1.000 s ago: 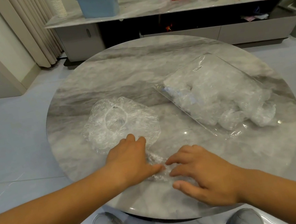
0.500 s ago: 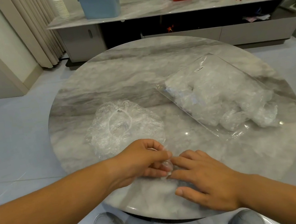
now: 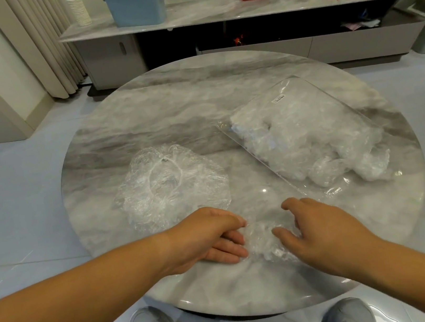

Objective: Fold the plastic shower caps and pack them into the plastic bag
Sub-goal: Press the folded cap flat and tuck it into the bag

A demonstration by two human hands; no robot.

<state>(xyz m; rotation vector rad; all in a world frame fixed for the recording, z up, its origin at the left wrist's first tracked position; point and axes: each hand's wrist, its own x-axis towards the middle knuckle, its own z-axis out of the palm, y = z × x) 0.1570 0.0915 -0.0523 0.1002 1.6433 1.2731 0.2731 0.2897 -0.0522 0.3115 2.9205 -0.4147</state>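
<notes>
On the tabletop (image 3: 197, 102), w/ the bag (image 3: 307, 141) at far right and a flat cap (image 3: 171, 186) at left, the folded cap (image 3: 264, 238) lies near the front edge btw. the left hand (image 3: 206, 236), fingers straight and touching it, and the right hand (image 3: 323, 227), fingers spread over it; I think the springy plastic may pop open if released too early, and its long axis runs approx. left-right.

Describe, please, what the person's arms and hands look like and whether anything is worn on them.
The left forearm and the right forearm are bare to the frame's edge, with no sleeve in view. The left hand and right hand wear no gloves, neither wrist carries a watch or bracelet, and no ring shows on the fingers that are visible.
</notes>
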